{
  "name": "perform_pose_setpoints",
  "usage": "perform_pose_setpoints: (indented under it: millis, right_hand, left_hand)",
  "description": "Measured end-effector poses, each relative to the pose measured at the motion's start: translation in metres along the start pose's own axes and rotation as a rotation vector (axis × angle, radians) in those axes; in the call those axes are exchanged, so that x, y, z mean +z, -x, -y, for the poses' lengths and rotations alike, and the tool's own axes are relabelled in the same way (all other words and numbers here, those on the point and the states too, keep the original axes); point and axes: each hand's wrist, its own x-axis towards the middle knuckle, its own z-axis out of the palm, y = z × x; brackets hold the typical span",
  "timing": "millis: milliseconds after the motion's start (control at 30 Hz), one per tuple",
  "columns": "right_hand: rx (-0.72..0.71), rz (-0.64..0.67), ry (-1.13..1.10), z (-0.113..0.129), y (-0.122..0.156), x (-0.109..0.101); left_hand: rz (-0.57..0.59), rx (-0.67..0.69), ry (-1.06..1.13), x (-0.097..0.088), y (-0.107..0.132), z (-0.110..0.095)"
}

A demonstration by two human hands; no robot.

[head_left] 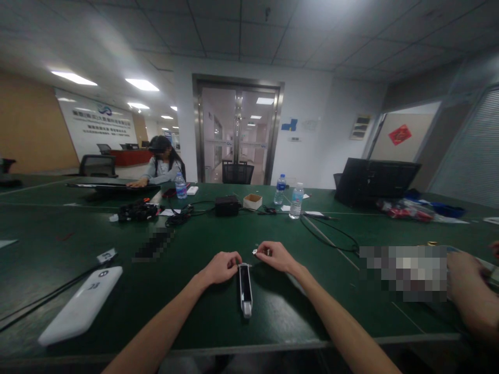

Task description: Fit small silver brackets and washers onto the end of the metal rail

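Note:
A narrow white housing with a dark, hollow-looking inside [245, 291] lies lengthwise on the green table in front of me. My left hand [221, 267] is closed, its thumb and fingers pinching the far left end of this housing. Just beyond that end, to the right, my right hand [276, 256] pinches a small white piece [254, 252] between thumb and fingertips. That piece is held apart from the housing and is too small to make out in detail. Tiny specks lie on the table just past it.
At the left lies a long white cover [83, 304] beside black cables [50, 292]. Farther back are a black adapter [227, 206], an open small box [252, 201], water bottles [297, 201] and a monitor [376, 182]. Another person's arm [473, 291] reaches in at right; someone sits at far left.

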Motion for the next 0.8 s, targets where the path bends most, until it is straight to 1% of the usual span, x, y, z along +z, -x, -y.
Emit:
perform_pose_setpoints:
  millis: [67, 133, 200, 267, 367, 500, 600, 800]
  right_hand:
    - [0.043, -0.043, 0.124, -0.008, 0.001, -0.016]
    - [0.102, -0.054, 0.219, -0.019, 0.003, -0.031]
    - [0.149, -0.033, 0.253, -0.032, 0.006, -0.042]
    - [0.187, 0.024, 0.256, -0.042, 0.01, -0.047]
    - [0.227, 0.138, 0.23, -0.05, 0.014, -0.048]
    - [0.254, 0.242, 0.188, -0.05, 0.015, -0.044]
    - [0.26, 0.262, 0.181, -0.05, 0.013, -0.041]
    - [0.235, 0.252, 0.147, -0.049, 0.012, -0.035]
  left_hand:
    - [0.004, -0.002, 0.006, 0.0, 0.0, 0.0]
    - [0.004, 0.0, 0.011, 0.001, -0.001, 0.001]
    - [0.005, 0.004, 0.019, 0.002, -0.001, 0.003]
    - [0.002, 0.007, 0.024, 0.003, -0.001, 0.004]
    - [-0.001, 0.013, 0.026, 0.003, -0.001, 0.005]
    - [-0.008, 0.02, 0.022, 0.003, -0.002, 0.005]
    - [-0.011, 0.023, 0.022, 0.003, -0.003, 0.005]
    - [-0.009, 0.021, 0.026, 0.003, -0.002, 0.002]
